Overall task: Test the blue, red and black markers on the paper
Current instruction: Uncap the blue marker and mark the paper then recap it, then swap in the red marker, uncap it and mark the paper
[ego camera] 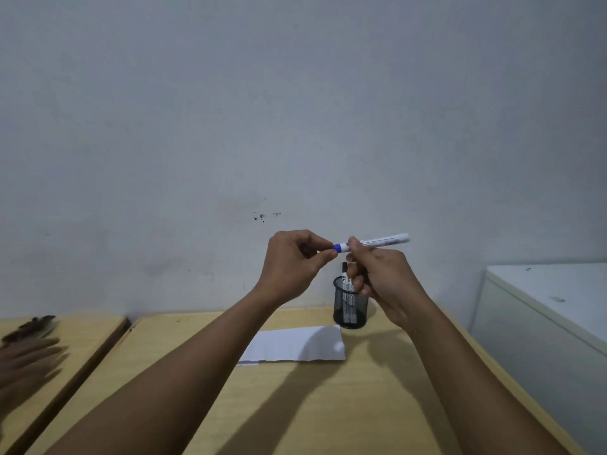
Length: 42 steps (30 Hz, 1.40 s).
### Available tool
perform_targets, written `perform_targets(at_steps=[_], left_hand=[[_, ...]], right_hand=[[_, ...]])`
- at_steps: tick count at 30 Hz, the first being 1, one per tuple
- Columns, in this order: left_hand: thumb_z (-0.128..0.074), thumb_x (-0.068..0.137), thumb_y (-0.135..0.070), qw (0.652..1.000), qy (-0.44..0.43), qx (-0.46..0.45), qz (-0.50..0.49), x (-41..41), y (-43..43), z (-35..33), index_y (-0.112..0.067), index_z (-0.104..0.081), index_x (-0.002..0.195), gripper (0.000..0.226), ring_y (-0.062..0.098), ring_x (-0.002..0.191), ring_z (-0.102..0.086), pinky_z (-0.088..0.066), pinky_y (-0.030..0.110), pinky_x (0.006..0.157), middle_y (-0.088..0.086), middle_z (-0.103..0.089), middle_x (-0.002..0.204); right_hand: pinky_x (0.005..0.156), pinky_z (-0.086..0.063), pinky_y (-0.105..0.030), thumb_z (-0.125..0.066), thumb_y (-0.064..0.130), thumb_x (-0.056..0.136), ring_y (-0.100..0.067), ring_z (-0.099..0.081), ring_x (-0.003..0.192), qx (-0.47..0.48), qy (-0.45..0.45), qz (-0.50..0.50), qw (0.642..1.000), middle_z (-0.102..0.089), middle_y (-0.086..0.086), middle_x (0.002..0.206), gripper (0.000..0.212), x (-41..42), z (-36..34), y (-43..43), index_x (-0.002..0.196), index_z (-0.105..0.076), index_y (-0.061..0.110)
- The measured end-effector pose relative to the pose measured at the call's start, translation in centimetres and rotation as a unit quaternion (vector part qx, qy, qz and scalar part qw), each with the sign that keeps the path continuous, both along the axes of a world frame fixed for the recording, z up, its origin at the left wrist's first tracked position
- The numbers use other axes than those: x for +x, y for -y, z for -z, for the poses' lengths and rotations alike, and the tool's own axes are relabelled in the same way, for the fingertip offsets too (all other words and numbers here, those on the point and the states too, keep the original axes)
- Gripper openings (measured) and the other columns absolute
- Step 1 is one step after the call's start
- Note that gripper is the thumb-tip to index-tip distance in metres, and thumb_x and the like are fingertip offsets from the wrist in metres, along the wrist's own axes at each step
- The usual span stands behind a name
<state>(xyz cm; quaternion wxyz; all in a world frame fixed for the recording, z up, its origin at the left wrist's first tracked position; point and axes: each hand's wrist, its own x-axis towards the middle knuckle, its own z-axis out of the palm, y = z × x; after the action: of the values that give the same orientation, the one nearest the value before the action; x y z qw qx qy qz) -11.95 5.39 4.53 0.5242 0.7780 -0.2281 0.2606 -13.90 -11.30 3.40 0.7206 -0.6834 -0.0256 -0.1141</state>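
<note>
I hold a white marker with a blue cap (377, 241) level in the air above the desk. My right hand (381, 280) grips its barrel. My left hand (292, 264) pinches the blue cap end between thumb and fingers. Below my right hand stands a black mesh pen holder (350, 305) with two markers in it; one shows a black cap (345, 267), the other's colour is hidden by my hand. A white sheet of paper (295, 344) lies flat on the wooden desk (328, 405) just in front of the holder.
A second wooden desk (65, 343) stands to the left across a narrow gap, with another person's blurred hand (26, 362) and a dark object on it. A white cabinet (545, 310) stands on the right. A grey wall lies behind.
</note>
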Motion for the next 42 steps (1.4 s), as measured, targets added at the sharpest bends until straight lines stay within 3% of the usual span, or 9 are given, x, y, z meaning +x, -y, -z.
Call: perform_targets(at_steps=[3, 6, 13, 18, 23, 33, 35, 38, 42], left_hand=[[-0.079, 0.079, -0.016, 0.998, 0.037, 0.007, -0.041, 1.5, 0.7, -0.3, -0.018, -0.078, 0.083, 0.005, 0.002, 0.056, -0.056, -0.041, 0.01, 0.053, -0.014, -0.069, 0.07], [-0.079, 0.079, -0.019, 0.995, 0.075, 0.058, -0.032, 2.9, 2.2, -0.8, -0.022, -0.076, 0.085, 0.007, 0.005, 0.063, -0.058, -0.04, 0.009, 0.055, -0.014, -0.071, 0.079], [-0.065, 0.088, -0.043, 0.986, 0.061, 0.144, -0.052, 8.3, 5.2, -0.5, -0.029, -0.066, 0.117, 0.032, 0.004, 0.073, -0.063, -0.052, 0.022, 0.068, -0.015, -0.069, 0.088], [-0.057, 0.094, -0.035, 0.935, -0.052, 0.342, -0.076, 12.9, 7.4, 3.0, -0.025, -0.061, 0.126, 0.034, 0.014, 0.082, -0.064, -0.056, 0.036, 0.08, -0.001, -0.072, 0.097], [-0.05, 0.097, -0.03, 0.908, -0.074, 0.408, -0.066, 16.0, 9.0, 6.0, -0.023, -0.052, 0.135, 0.039, 0.023, 0.102, -0.065, -0.053, 0.034, 0.079, 0.005, -0.068, 0.122], [-0.054, 0.092, -0.024, 0.938, -0.093, 0.327, -0.06, 18.6, 10.0, 8.1, -0.016, -0.069, 0.111, 0.025, 0.016, 0.069, -0.06, -0.051, 0.03, 0.062, 0.005, -0.073, 0.096], [-0.056, 0.091, -0.025, 0.949, -0.095, 0.294, -0.06, 18.6, 9.8, 8.4, -0.017, -0.07, 0.108, 0.024, 0.015, 0.064, -0.058, -0.053, 0.031, 0.061, 0.003, -0.07, 0.083], [-0.06, 0.09, -0.03, 0.959, -0.081, 0.265, -0.063, 18.0, 9.7, 8.6, -0.019, -0.069, 0.107, 0.022, 0.014, 0.074, -0.058, -0.05, 0.029, 0.066, 0.001, -0.06, 0.087], [-0.063, 0.092, -0.026, 0.964, -0.082, 0.248, -0.052, 16.9, 9.3, 8.8, -0.018, -0.065, 0.105, 0.015, 0.014, 0.09, -0.062, -0.049, 0.025, 0.077, 0.0, -0.067, 0.103]], right_hand=[[0.058, -0.049, -0.031, -0.078, 0.045, 0.083, -0.011, -0.057, 0.059, -0.245, 0.093, 0.195, 0.945, -0.064, 0.003, 0.074, 0.035, 1.3, 0.8, 1.5, 0.094, -0.067, 0.014], [0.063, -0.052, -0.03, -0.079, 0.029, 0.085, -0.004, -0.058, 0.07, -0.37, 0.223, 0.188, 0.882, -0.058, 0.006, 0.102, 0.031, 3.3, 1.5, 2.6, 0.112, -0.065, 0.026], [0.067, -0.047, -0.018, -0.072, 0.022, 0.092, 0.0, -0.063, 0.079, -0.286, 0.202, 0.168, 0.921, -0.067, 0.009, 0.086, 0.008, 9.4, 2.3, 5.7, 0.099, -0.068, 0.021], [0.067, -0.054, -0.026, -0.064, 0.027, 0.098, -0.007, -0.065, 0.079, -0.301, 0.155, 0.149, 0.929, -0.068, 0.006, 0.086, 0.043, 12.4, 5.3, 7.1, 0.138, -0.048, 0.031], [0.067, -0.061, -0.035, -0.059, 0.034, 0.1, -0.009, -0.067, 0.078, -0.372, 0.113, 0.151, 0.909, -0.065, 0.011, 0.086, 0.047, 14.9, 8.2, 7.5, 0.143, -0.042, 0.037], [0.082, -0.057, -0.044, -0.059, 0.038, 0.097, -0.02, -0.066, 0.09, -0.44, 0.072, 0.12, 0.887, -0.069, 0.005, 0.093, 0.046, 16.9, 10.7, 8.0, 0.14, -0.042, 0.037], [0.089, -0.054, -0.046, -0.059, 0.035, 0.096, -0.021, -0.065, 0.101, -0.46, 0.069, 0.119, 0.877, -0.07, 0.004, 0.106, 0.042, 17.0, 10.6, 8.0, 0.137, -0.048, 0.034], [0.096, -0.051, -0.048, -0.055, 0.03, 0.099, -0.02, -0.063, 0.114, -0.475, 0.048, 0.116, 0.871, -0.064, 0.002, 0.128, 0.036, 17.0, 10.4, 7.9, 0.135, -0.055, 0.028], [0.1, -0.05, -0.049, -0.044, 0.029, 0.105, -0.022, -0.059, 0.119, -0.477, 0.025, 0.114, 0.871, -0.057, -0.001, 0.137, 0.041, 16.2, 9.5, 7.4, 0.145, -0.049, 0.029]])
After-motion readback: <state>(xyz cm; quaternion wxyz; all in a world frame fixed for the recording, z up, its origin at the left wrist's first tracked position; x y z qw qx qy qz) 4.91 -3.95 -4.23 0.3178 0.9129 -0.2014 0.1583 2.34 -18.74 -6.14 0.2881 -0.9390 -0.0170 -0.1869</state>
